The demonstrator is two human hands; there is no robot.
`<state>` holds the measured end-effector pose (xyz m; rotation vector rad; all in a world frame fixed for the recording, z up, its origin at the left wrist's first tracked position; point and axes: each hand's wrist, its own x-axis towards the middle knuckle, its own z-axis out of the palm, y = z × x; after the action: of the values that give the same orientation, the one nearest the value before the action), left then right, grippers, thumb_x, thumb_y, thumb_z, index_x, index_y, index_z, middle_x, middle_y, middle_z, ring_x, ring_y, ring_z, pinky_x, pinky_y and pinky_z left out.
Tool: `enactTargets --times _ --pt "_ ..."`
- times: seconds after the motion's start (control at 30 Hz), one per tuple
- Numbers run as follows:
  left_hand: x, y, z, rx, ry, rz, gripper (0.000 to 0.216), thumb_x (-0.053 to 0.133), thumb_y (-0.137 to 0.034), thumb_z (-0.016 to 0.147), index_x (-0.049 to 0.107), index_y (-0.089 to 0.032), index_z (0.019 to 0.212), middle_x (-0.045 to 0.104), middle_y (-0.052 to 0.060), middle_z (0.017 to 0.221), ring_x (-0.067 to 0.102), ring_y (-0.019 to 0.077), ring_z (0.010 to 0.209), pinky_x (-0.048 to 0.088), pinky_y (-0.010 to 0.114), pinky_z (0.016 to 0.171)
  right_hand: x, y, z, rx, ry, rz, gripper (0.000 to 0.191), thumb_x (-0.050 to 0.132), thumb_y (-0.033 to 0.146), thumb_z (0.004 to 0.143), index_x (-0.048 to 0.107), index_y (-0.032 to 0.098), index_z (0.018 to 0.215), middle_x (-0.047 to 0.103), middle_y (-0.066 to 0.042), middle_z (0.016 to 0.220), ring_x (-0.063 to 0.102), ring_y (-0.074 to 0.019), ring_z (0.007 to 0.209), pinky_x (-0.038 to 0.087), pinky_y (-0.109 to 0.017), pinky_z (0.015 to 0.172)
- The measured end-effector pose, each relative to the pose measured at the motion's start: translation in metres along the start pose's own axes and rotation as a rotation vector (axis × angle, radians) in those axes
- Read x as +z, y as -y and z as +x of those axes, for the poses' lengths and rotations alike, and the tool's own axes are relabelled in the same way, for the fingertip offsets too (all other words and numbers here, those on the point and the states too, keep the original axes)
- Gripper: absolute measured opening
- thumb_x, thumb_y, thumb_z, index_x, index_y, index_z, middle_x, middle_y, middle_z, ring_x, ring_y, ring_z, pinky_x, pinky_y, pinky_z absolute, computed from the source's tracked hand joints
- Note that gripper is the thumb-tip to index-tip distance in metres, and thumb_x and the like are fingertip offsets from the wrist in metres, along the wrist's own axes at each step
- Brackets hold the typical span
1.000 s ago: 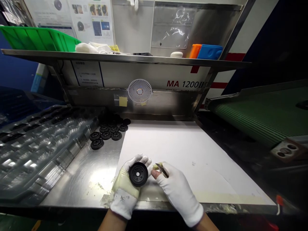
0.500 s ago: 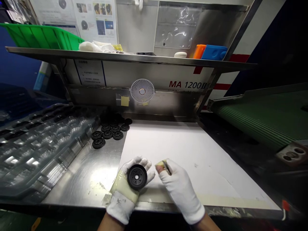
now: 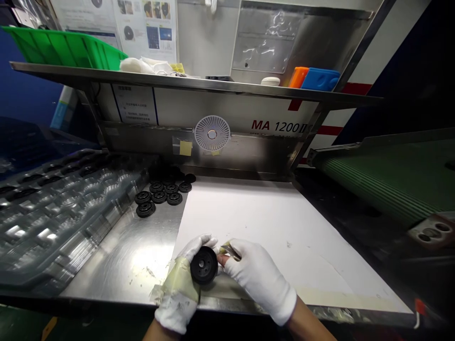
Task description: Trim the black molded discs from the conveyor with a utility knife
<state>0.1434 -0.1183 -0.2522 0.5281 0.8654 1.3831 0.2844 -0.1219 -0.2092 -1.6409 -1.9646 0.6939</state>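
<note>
A black round grooved part with a small hole in its centre is held in my left hand, which wears a white glove with a yellowish palm. Its face tilts toward my right hand, also in a white glove, with a bare thumb tip showing. Between the thumb and a yellow-covered finger, my right hand grips a small flat metal blade. The right fingertips are at the rim of the black part; whether the blade touches it I cannot tell. Both hands are above the table's front edge.
Several similar black round parts lie on the metal table, left of a white sheet. Clear plastic trays stand far left. Behind are a shelf and a small fan. A green conveyor belt runs at right.
My right hand has moved left, up to the rim of the black part. My left fingers have closed around the part, and its face has turned to the right.
</note>
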Motion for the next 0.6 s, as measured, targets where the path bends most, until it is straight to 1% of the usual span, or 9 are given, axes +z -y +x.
enactTargets --times 0.1,0.2,0.23,0.3,0.37,0.43,0.5,0.57,0.6 --pt "-0.003 -0.001 -0.001 -0.017 -0.011 -0.016 0.030 0.063 0.001 0.061 0.068 -0.015 0.086 0.068 0.008 0.099 0.056 0.0225 0.105 0.045 0.028 0.090 0.003 -0.002 -0.001 0.015 0.031 0.029 0.023 0.051 0.038 0.079 0.053 0.020 0.064 0.059 0.000 0.063 0.051 -0.0129 0.058 0.032 -0.022 0.051" --pt "-0.002 -0.002 -0.002 -0.077 0.013 -0.052 0.026 0.061 -0.006 0.068 0.067 -0.014 0.091 0.066 0.010 0.104 0.053 0.0216 0.110 0.042 0.026 0.093 0.009 -0.002 -0.002 0.036 0.037 0.041 0.023 0.049 0.033 0.079 0.048 0.019 0.061 0.056 0.002 0.060 0.048 -0.0119 0.056 0.031 -0.022 0.050" --pt "-0.001 -0.002 -0.001 -0.117 0.009 -0.064 0.024 0.062 -0.011 0.070 0.066 -0.013 0.093 0.066 0.012 0.104 0.053 0.0229 0.109 0.043 0.029 0.093 0.010 -0.002 -0.002 0.030 0.035 0.065 0.024 0.047 0.032 0.080 0.046 0.019 0.060 0.054 0.002 0.059 0.046 -0.0114 0.055 0.031 -0.022 0.050" --pt "0.000 -0.003 0.000 -0.244 -0.008 -0.112 0.026 0.061 -0.023 0.074 0.064 -0.012 0.097 0.066 0.014 0.102 0.055 0.0277 0.106 0.046 0.039 0.090 0.009 -0.004 -0.001 0.022 0.012 0.141 0.025 0.043 0.031 0.082 0.043 0.019 0.059 0.051 0.003 0.058 0.045 -0.0109 0.055 0.032 -0.022 0.050" --pt "-0.002 -0.004 0.000 -0.361 0.029 -0.184 0.033 0.059 -0.027 0.075 0.059 -0.013 0.105 0.063 0.015 0.108 0.054 0.0312 0.107 0.046 0.048 0.087 0.005 -0.010 -0.001 0.038 -0.029 0.178 0.027 0.042 0.034 0.083 0.043 0.020 0.060 0.049 0.003 0.058 0.045 -0.0113 0.056 0.034 -0.022 0.051" --pt "-0.006 -0.005 -0.001 -0.410 0.129 -0.257 0.041 0.057 -0.017 0.075 0.052 -0.015 0.116 0.057 0.015 0.118 0.050 0.0319 0.112 0.044 0.050 0.089 -0.001 -0.018 -0.002 0.041 -0.079 0.122 0.025 0.043 0.037 0.084 0.046 0.020 0.066 0.051 0.003 0.062 0.048 -0.0128 0.059 0.037 -0.024 0.054" --pt "-0.011 -0.004 -0.002 -0.385 0.232 -0.300 0.052 0.052 -0.003 0.071 0.045 -0.012 0.122 0.053 0.018 0.123 0.047 0.0323 0.115 0.041 0.049 0.094 -0.008 -0.027 -0.006 -0.007 -0.104 0.044 0.021 0.042 0.039 0.085 0.049 0.021 0.078 0.056 0.001 0.072 0.052 -0.0149 0.065 0.039 -0.027 0.061" --pt "-0.015 -0.002 -0.002 -0.369 0.286 -0.339 0.060 0.046 0.005 0.065 0.041 -0.007 0.124 0.050 0.022 0.124 0.045 0.0334 0.116 0.037 0.049 0.098 -0.014 -0.033 -0.012 -0.060 -0.108 0.016 0.019 0.037 0.037 0.088 0.048 0.022 0.090 0.059 -0.001 0.081 0.055 -0.0160 0.072 0.041 -0.029 0.067" --pt "-0.016 -0.001 -0.002 -0.370 0.294 -0.358 0.062 0.044 0.007 0.064 0.040 -0.005 0.125 0.050 0.024 0.124 0.044 0.0338 0.117 0.036 0.049 0.099 -0.016 -0.033 -0.015 -0.072 -0.103 0.012 0.019 0.034 0.036 0.090 0.047 0.022 0.092 0.059 -0.001 0.082 0.055 -0.0159 0.073 0.041 -0.029 0.067"
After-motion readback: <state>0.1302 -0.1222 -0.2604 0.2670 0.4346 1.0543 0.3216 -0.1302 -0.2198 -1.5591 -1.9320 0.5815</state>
